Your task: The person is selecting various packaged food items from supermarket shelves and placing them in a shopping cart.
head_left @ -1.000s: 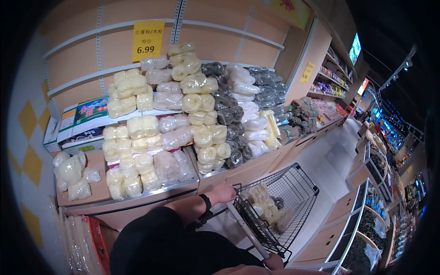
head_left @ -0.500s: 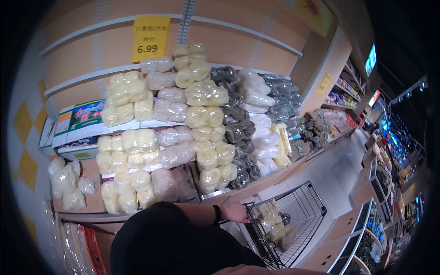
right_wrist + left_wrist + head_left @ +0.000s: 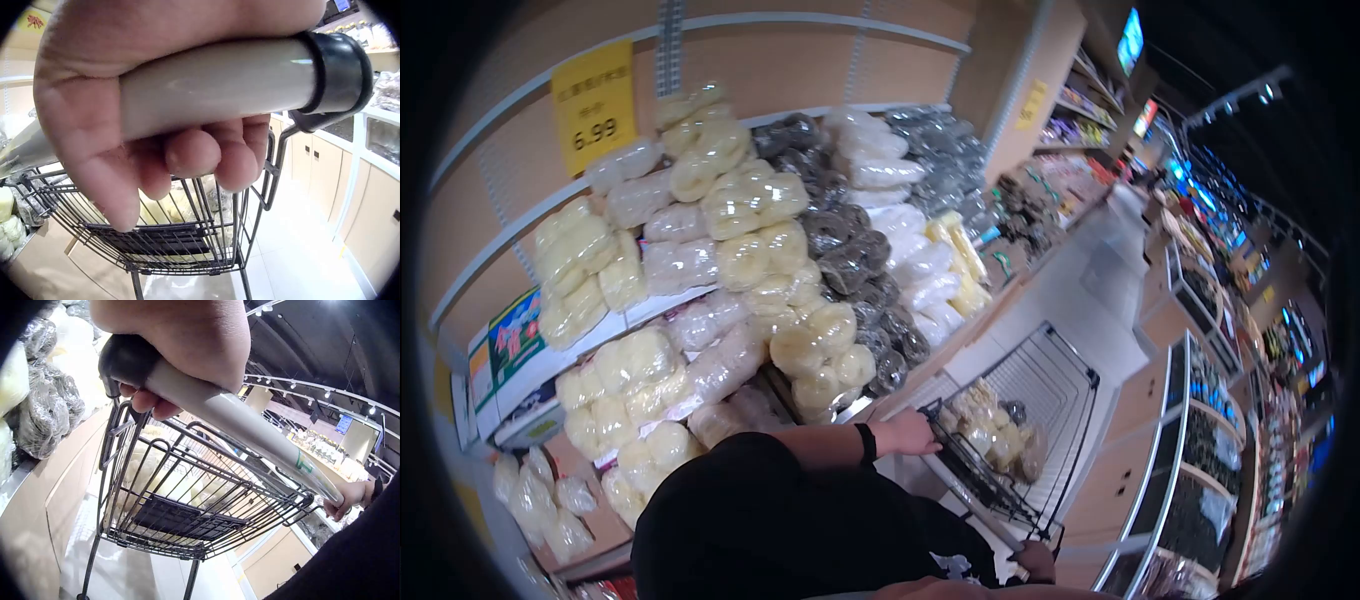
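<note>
Both the left hand (image 3: 905,434) and the right hand (image 3: 1035,561) are gripping opposite ends of the shopping-cart handlebar (image 3: 244,428), seemingly for even steering, while wrapped noodle packs (image 3: 992,432) are lying in the near part of its wire basket (image 3: 187,517), right of the shelved noodle stacks (image 3: 758,205).

From where I stand, a black wire shopping cart (image 3: 187,520) is before the black-sleeved person (image 3: 770,520), pale plastic-wrapped bundles (image 3: 990,432) inside. Left, yellow, white and dark plastic-wrapped stacks (image 3: 762,205) cover a light-wood display (image 3: 67,490), a yellow rectangular sign (image 3: 592,105) behind; right, beige wooden cabinets (image 3: 1133,420).
</note>
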A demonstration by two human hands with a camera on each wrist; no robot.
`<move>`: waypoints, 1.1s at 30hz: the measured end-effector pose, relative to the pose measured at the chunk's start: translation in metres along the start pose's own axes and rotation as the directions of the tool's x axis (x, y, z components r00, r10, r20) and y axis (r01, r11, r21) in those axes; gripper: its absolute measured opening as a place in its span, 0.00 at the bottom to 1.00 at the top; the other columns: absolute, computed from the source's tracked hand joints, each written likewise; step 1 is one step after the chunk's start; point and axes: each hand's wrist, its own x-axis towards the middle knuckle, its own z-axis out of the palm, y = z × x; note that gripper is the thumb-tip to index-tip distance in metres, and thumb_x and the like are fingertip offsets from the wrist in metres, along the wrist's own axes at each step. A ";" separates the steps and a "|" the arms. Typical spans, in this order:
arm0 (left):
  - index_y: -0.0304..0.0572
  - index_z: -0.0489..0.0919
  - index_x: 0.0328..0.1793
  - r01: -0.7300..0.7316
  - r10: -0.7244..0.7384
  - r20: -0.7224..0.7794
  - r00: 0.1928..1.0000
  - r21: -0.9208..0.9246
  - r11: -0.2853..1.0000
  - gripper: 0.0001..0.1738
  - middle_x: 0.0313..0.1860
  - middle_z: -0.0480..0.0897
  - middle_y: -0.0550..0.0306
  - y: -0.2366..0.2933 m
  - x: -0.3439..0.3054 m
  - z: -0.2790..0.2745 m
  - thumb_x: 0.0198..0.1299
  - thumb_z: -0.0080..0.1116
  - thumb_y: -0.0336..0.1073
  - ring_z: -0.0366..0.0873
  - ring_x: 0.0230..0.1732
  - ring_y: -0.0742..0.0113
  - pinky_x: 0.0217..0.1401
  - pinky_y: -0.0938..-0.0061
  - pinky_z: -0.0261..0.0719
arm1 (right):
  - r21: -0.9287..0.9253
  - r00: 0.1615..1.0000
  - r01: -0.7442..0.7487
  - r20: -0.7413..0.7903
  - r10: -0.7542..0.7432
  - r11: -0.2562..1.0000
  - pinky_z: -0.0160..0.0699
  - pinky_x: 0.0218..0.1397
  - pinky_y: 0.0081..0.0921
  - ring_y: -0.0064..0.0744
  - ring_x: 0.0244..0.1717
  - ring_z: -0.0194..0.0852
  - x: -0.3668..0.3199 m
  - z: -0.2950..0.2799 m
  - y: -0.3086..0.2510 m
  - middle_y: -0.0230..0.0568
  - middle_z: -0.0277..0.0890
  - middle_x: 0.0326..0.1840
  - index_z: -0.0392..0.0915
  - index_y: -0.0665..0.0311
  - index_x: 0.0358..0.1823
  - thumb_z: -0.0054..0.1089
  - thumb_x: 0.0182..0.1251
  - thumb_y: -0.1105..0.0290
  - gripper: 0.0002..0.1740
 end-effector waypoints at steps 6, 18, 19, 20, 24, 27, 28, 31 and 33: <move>0.46 0.84 0.25 -0.038 0.038 -0.004 0.999 0.031 0.999 0.29 0.25 0.82 0.52 -0.008 0.008 0.000 0.63 0.40 0.56 0.80 0.32 0.51 0.37 0.57 0.75 | 0.023 0.998 -0.028 -0.058 0.029 0.999 0.76 0.53 0.37 0.46 0.46 0.78 -0.024 -0.028 -0.035 0.44 0.81 0.42 0.83 0.54 0.42 0.71 0.36 0.52 0.27; 0.48 0.84 0.26 -0.013 0.011 0.078 0.997 0.034 0.999 0.27 0.24 0.82 0.50 0.001 0.020 -0.013 0.63 0.41 0.55 0.80 0.32 0.49 0.41 0.56 0.74 | 0.057 1.000 0.006 -0.006 -0.006 0.998 0.76 0.48 0.38 0.46 0.42 0.79 -0.006 -0.039 -0.020 0.46 0.81 0.37 0.83 0.57 0.38 0.70 0.36 0.56 0.24; 0.48 0.84 0.26 0.005 -0.006 0.094 0.996 0.009 1.000 0.26 0.24 0.82 0.51 -0.001 0.020 -0.014 0.62 0.41 0.55 0.80 0.32 0.48 0.41 0.56 0.74 | 0.079 0.999 0.036 -0.024 -0.035 0.996 0.76 0.48 0.37 0.46 0.42 0.79 -0.002 -0.035 -0.014 0.47 0.81 0.37 0.83 0.58 0.38 0.70 0.37 0.56 0.23; 0.48 0.84 0.26 0.030 -0.031 0.081 0.996 0.012 0.999 0.26 0.24 0.82 0.51 -0.002 0.021 -0.015 0.62 0.41 0.55 0.80 0.32 0.48 0.41 0.56 0.74 | 0.089 0.998 0.063 -0.014 -0.062 0.994 0.76 0.49 0.38 0.47 0.43 0.79 0.001 -0.032 -0.009 0.47 0.81 0.38 0.83 0.58 0.38 0.69 0.38 0.56 0.23; 0.47 0.84 0.32 0.045 -0.024 0.169 0.985 -0.122 0.991 0.22 0.31 0.83 0.50 -0.020 0.029 -0.007 0.61 0.44 0.52 0.79 0.38 0.48 0.43 0.57 0.74 | 0.178 0.984 0.076 0.143 -0.102 0.981 0.76 0.47 0.35 0.44 0.41 0.80 0.008 -0.044 -0.012 0.48 0.81 0.36 0.82 0.62 0.40 0.69 0.40 0.56 0.25; 0.46 0.82 0.38 -0.020 0.068 0.141 0.988 -0.317 0.948 0.18 0.36 0.83 0.50 -0.045 0.031 0.002 0.61 0.48 0.50 0.79 0.41 0.51 0.44 0.60 0.74 | 0.181 0.971 0.114 0.187 -0.148 0.977 0.77 0.41 0.32 0.40 0.35 0.81 0.010 -0.056 -0.022 0.45 0.81 0.30 0.81 0.66 0.39 0.68 0.44 0.57 0.24; 0.45 0.82 0.41 -0.106 0.171 0.110 0.979 -0.445 0.889 0.17 0.38 0.82 0.50 -0.054 0.027 0.000 0.60 0.50 0.48 0.79 0.42 0.53 0.45 0.61 0.74 | 0.215 0.967 0.129 0.188 -0.171 0.968 0.77 0.40 0.33 0.41 0.35 0.81 0.024 -0.044 -0.009 0.46 0.81 0.29 0.81 0.66 0.38 0.66 0.46 0.57 0.21; 0.44 0.80 0.42 -0.019 0.016 -0.010 1.000 -0.562 0.827 0.15 0.39 0.82 0.51 -0.061 -0.007 -0.031 0.60 0.52 0.45 0.79 0.41 0.54 0.46 0.64 0.74 | 0.244 0.953 0.179 0.196 -0.230 0.953 0.76 0.39 0.34 0.42 0.35 0.81 0.053 -0.039 0.000 0.46 0.81 0.29 0.81 0.65 0.37 0.64 0.50 0.58 0.19; 0.43 0.80 0.43 0.016 -0.101 -0.110 0.989 -0.595 0.804 0.15 0.39 0.82 0.50 -0.063 -0.047 -0.061 0.61 0.52 0.45 0.79 0.42 0.54 0.47 0.64 0.74 | 0.194 0.945 0.215 0.206 -0.254 0.957 0.76 0.40 0.34 0.43 0.36 0.81 0.060 -0.059 -0.018 0.46 0.81 0.30 0.81 0.64 0.38 0.64 0.50 0.58 0.19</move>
